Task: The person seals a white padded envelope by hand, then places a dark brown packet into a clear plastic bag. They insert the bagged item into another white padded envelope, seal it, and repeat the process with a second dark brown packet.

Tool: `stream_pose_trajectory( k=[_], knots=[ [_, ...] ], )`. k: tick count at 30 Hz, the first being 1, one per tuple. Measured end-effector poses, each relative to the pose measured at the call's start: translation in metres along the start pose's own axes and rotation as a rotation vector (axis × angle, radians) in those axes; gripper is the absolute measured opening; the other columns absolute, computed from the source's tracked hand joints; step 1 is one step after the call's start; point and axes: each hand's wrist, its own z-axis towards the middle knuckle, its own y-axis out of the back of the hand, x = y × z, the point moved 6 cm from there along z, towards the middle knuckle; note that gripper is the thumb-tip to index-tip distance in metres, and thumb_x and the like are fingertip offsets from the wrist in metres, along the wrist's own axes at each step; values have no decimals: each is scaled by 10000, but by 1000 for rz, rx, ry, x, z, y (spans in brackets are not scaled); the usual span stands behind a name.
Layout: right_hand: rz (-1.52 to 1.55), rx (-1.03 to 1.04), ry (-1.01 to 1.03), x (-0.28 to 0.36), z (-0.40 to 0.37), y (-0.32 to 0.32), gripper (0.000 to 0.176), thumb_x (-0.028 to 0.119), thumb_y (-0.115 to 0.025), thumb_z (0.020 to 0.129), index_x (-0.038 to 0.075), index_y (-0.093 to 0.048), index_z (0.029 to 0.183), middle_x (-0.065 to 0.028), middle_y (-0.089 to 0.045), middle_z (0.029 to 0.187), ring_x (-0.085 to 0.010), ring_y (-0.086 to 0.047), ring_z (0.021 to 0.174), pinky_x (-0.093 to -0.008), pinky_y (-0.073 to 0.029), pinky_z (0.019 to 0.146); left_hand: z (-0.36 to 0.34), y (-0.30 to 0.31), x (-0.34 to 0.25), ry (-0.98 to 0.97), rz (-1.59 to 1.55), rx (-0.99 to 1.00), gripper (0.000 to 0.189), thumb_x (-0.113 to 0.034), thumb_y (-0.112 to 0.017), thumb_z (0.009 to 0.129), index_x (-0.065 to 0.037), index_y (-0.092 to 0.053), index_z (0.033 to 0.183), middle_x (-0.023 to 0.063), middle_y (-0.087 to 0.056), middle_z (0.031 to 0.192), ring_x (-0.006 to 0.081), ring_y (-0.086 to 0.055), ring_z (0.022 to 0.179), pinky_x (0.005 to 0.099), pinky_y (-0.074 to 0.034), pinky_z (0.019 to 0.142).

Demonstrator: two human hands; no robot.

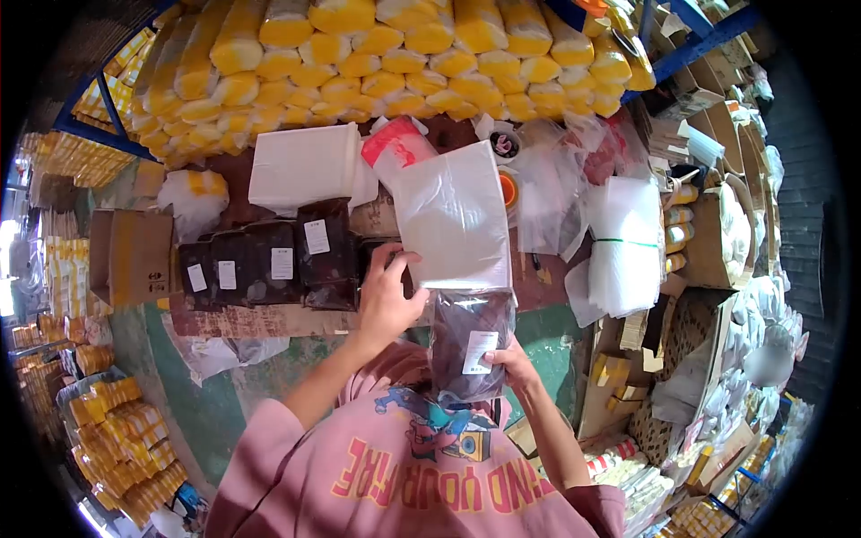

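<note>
My right hand [509,360] grips the right edge of a dark, flat package [456,336] in clear, glossy plastic, thumb beside its white label. The package hangs close in front of my shirt, its top meeting the lower edge of a white plastic bag [453,220]. At that bag's left edge is my left hand [392,291], fingers bent and apart from the thumb, fingertips right at the edge. Left of it, several similar dark packages [325,255] with white labels lie in a row along the table [260,323].
Yellow-and-white wrapped rolls [430,63] are stacked along the back. On the table sit a white stack [303,166], a red-and-white packet [395,148], an orange tape roll [509,190] and a banded bundle of clear bags [623,247]. A cardboard box [132,258] stands left.
</note>
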Motion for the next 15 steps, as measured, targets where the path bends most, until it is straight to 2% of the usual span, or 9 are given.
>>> stream_pose_trajectory(
  k=[2,3,6,7,10,11,14,15],
  knots=[
    [-2,-3,57,4,3,-1,677,92,-772,641,-12,-506,1255,-93,-653,1024,-184,-655,909,-325,-543,833,-11,-25,32,179,-326,-25,270,-15,-664,716,-27,-660,985,142,-632,1029,305,-598,1029,376,-501,888],
    [-4,3,60,4,5,0,711,90,-767,640,-9,-482,1284,-100,-646,1043,-190,-654,916,-326,-545,825,-13,-33,36,283,-464,-28,181,17,-631,754,8,-656,933,130,-660,970,202,-648,934,319,-527,807],
    [111,-28,109,5,7,-4,728,86,-758,642,-8,-463,1301,-101,-636,1068,-192,-655,912,-330,-549,818,-18,-39,39,435,-733,-63,169,40,-612,800,48,-639,966,66,-667,927,103,-625,815,253,-537,742],
    [114,-23,113,5,8,-3,735,88,-759,642,-7,-458,1306,-101,-634,1074,-193,-655,914,-335,-550,819,-18,-35,36,439,-709,-68,186,41,-622,814,46,-648,998,74,-688,898,110,-654,818,254,-548,783],
    [116,-16,118,3,12,3,750,95,-761,641,-5,-450,1316,-98,-631,1082,-198,-655,918,-346,-554,824,-14,-16,14,290,-492,2,233,40,-640,810,41,-651,1043,98,-707,953,119,-676,901,252,-545,822],
    [113,-21,122,2,13,5,749,98,-762,642,-5,-451,1316,-96,-632,1079,-198,-655,919,-347,-554,827,-13,-13,12,223,-453,17,273,33,-654,810,45,-646,1082,129,-715,1014,134,-678,982,256,-544,857],
    [132,-22,112,1,15,7,731,105,-761,650,-5,-463,1308,-91,-638,1073,-204,-656,921,-350,-548,845,-12,-4,9,60,-259,46,289,29,-664,803,53,-648,1090,151,-718,1012,163,-699,950,265,-562,837],
    [147,-24,118,5,13,-1,711,94,-754,657,-5,-469,1301,-92,-639,1075,-204,-656,924,-350,-547,847,-13,-3,7,79,-277,35,281,28,-666,801,54,-653,1081,154,-718,1009,173,-704,939,271,-568,828]
  ],
)
